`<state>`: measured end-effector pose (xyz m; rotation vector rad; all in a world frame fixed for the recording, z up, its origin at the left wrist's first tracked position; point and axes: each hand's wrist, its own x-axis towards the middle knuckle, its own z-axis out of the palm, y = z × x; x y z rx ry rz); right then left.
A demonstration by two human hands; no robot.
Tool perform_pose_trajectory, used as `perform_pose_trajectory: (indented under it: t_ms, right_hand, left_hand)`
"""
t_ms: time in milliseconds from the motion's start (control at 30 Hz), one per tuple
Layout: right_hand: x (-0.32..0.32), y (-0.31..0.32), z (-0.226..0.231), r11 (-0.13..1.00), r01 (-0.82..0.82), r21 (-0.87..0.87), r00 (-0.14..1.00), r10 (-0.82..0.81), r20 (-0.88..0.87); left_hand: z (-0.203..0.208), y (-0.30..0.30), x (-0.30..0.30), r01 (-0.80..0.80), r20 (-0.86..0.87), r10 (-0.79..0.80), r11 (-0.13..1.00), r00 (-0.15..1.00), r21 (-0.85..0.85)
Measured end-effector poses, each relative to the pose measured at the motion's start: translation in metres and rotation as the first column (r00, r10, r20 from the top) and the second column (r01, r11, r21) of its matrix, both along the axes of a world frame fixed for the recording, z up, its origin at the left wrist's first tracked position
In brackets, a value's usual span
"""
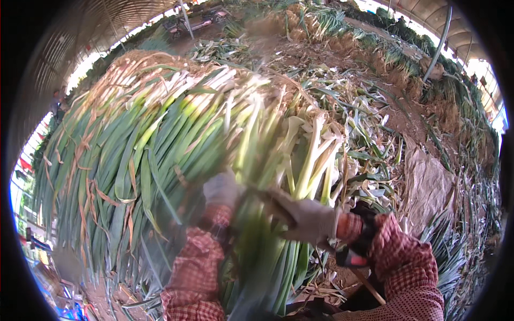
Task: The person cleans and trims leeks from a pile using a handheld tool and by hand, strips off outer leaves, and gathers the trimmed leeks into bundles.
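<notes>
The heap of leeks (123, 150) fills the left and centre of the frame, pale ends uppermost; leaf litter (369, 155) lies to its right. At centre, a few thick stalks (309, 166) run down beneath my gloved right hand (310, 216) and beside my left hand (220, 188). I judge I'm gathering or sorting stalks; the next move calls for an even grip. Blur smears my fingers, so I can't tell whether either hand is clamped on anything.
</notes>
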<state>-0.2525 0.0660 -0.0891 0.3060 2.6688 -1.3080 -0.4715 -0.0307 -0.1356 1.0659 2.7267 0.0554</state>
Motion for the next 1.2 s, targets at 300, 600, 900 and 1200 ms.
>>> perform_pose_trajectory:
  t_ms: [300, 600, 900, 1200]
  right_hand:
    - [-0.039, 0.011, -0.017, 0.987, 0.106, 0.121, 0.994, -0.108, 0.009]
    - [-0.102, 0.076, -0.009, 0.888, 0.447, 0.106, 0.885, -0.457, 0.093]
    - [0.01, 0.049, 0.004, 0.967, 0.113, 0.228, 0.983, -0.143, 0.118]
    - [0.064, 0.101, -0.035, 0.949, 0.167, 0.266, 0.974, -0.116, -0.196]
  left_hand:
    - [0.009, -0.016, 0.009, 0.055, -0.098, -0.056, 0.998, 0.994, -0.016]
    - [0.008, -0.026, 0.004, 0.071, 0.04, -0.069, 0.997, 0.997, -0.042]
    - [-0.025, 0.014, 0.031, 0.184, -0.197, -0.153, 0.972, 0.969, 0.15]
    - [0.044, 0.111, 0.034, 0.485, 0.243, -0.455, 0.871, 0.857, -0.079]
